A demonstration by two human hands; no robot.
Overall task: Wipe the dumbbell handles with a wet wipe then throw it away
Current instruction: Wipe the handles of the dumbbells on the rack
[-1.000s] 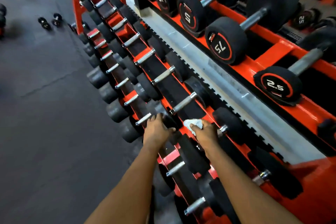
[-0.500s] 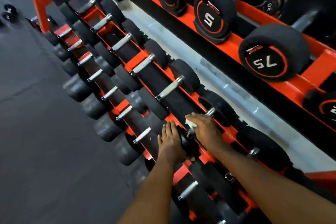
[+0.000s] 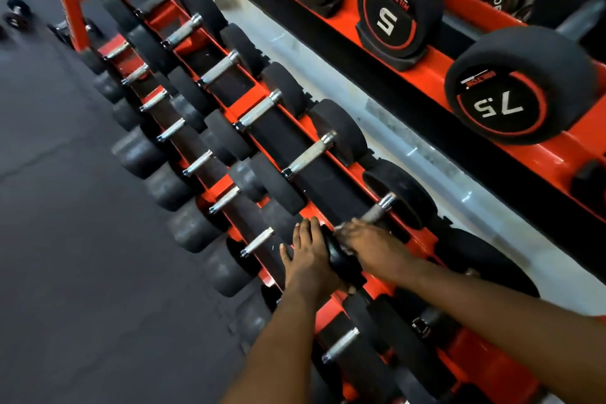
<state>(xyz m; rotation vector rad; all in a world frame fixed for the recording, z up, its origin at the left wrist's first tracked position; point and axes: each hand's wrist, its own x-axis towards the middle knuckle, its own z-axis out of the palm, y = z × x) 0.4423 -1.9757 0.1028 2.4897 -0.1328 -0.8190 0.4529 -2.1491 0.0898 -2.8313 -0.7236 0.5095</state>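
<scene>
The right hand (image 3: 373, 249) lies over the near end of a chrome dumbbell handle (image 3: 379, 209) on the upper tier of the red rack (image 3: 244, 105). Its grip is closed down, the fingers curled over the bar. The hand is blurred. The wet wipe (image 3: 340, 228) sits inside this grip, between the fingers and the metal. Only a pale sliver of it shows at the fingertips; the rest is hidden under the hand. The bare far end of the handle runs out from the grip to the dumbbell's far head (image 3: 405, 195).

The left hand (image 3: 308, 262) has a loose, flat grip with straight fingers, holding nothing. It rests against the outer face of the same dumbbell's near head (image 3: 341, 264), just beside the right hand, with that black head between the two.

Further dumbbells line both tiers of the rack, and the next handle (image 3: 310, 154) up the row is uncovered. Behind, across a pale strip of floor (image 3: 328, 82), a second red rack (image 3: 465, 0) carries larger dumbbells, one marked 5 (image 3: 393, 10) and one marked 7.5 (image 3: 511, 95). Dark rubber flooring (image 3: 65, 239) lies to the left.
</scene>
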